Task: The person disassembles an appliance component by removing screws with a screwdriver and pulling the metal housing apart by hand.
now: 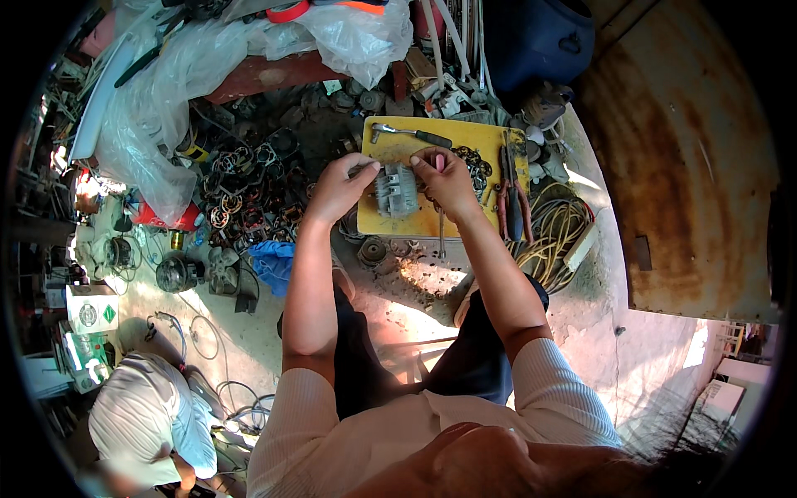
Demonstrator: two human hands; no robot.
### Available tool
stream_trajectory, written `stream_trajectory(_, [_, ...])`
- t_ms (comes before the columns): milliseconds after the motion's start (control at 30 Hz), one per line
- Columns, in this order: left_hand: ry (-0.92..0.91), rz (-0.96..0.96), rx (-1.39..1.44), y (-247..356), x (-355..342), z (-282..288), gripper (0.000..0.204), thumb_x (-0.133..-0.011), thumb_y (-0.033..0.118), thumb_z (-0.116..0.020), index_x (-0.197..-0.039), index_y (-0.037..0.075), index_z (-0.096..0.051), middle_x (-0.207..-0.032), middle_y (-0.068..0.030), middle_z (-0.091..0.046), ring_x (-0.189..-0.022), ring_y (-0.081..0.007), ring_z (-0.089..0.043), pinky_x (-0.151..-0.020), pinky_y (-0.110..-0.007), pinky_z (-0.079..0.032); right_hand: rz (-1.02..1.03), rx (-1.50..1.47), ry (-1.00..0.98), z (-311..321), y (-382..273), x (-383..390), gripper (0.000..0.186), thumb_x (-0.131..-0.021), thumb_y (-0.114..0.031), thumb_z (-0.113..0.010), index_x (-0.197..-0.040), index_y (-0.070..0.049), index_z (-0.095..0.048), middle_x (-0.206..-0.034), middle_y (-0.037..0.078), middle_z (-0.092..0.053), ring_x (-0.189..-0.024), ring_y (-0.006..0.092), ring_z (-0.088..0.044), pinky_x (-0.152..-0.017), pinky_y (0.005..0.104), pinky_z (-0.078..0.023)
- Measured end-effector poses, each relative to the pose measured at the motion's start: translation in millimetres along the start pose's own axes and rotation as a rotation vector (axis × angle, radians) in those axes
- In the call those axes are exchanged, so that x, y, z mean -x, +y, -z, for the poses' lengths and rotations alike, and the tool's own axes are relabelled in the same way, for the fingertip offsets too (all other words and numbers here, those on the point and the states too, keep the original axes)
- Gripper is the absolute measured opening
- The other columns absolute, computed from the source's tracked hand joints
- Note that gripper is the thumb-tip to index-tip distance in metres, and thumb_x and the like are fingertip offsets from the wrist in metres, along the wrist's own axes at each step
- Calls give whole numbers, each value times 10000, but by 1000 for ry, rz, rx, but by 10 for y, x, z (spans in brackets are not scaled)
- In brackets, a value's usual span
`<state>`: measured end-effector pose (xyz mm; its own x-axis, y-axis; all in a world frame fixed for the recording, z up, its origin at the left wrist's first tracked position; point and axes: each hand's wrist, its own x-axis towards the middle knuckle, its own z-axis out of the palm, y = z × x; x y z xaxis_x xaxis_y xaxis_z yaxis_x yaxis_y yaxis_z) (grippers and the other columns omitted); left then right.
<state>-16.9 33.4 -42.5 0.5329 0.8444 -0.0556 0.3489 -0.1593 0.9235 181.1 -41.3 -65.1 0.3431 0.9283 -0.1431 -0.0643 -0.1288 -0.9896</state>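
A pale grey, finned block [396,191], seemingly metal, stands on the yellow board [371,222] between my hands. My left hand [342,189] is closed at its upper left edge, thumb and fingers pinching there. On the other side my right hand [449,184] is closed around a screwdriver [442,236], whose reddish handle shows among the fingers and whose shaft points toward me. The thumb and index fingertip of that hand come close to the block's upper right corner; whether they touch it I cannot tell. A ratchet wrench [411,133] with a black grip lies beyond both hands.
Red-handled pliers [503,195] and small dark rings [475,166] lie on the board's right side. Coiled yellow cable [554,236] sits beyond it. Scrap parts and wire [249,174] crowd the left, under plastic sheeting [166,91]. Another person [149,415] crouches at lower left.
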Motion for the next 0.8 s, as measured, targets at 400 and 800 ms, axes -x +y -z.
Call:
stream_trajectory(400, [199, -117, 37, 59, 93, 42, 262, -963, 253, -627, -1047, 6, -655, -936, -101, -700, -876, -148, -640, -781, -306, -486, 86, -29, -17, 5, -14, 64, 145, -902, -147, -721, -944, -19, -666, -763, -31, -617, -671, 44, -501, -603, 216, -433])
stream_trajectory(800, [172, -197, 22, 237, 97, -163, 227, -935, 227, -667, -1017, 15, -664, -829, -85, -692, -773, -115, -607, -716, -302, -483, 63, -170, -81, 28, -227, 172, 124, -925, -160, -700, -968, -51, -660, -758, -22, -652, -565, 27, -527, -477, 185, -393])
